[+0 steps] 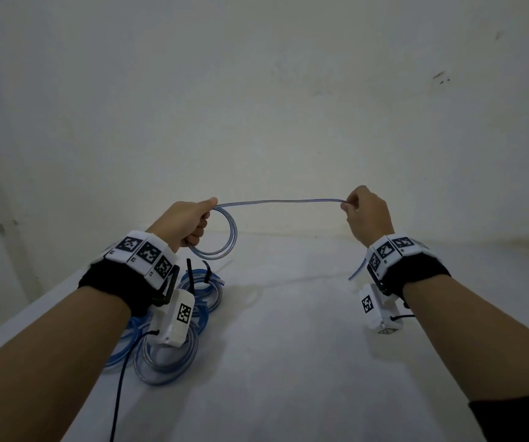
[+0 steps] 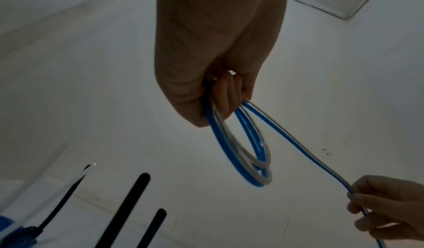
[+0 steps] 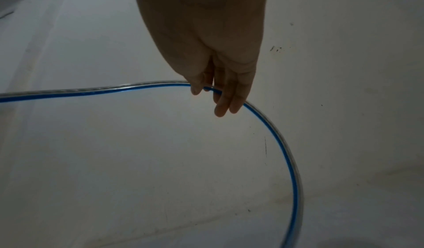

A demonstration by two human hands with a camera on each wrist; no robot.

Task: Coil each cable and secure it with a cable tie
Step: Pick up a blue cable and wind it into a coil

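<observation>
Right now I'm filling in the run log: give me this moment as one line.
step: coiling | left hand: grips loops of cable | right hand: pinches cable, held taut | table: tied coils

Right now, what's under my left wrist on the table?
Tied blue cable coils with black ties sticking up. The wrist camera and forearm cover part of the pile, so their count is unclear.

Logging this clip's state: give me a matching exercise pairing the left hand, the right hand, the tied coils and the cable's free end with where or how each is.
1. left hand
2. right hand
3. tied coils
4. cable's free end

A. lying on the white surface
B. grips the small loops
C. dangles below the wrist
D. pinches the straight run

Pairs: 1-B, 2-D, 3-A, 4-C
</observation>
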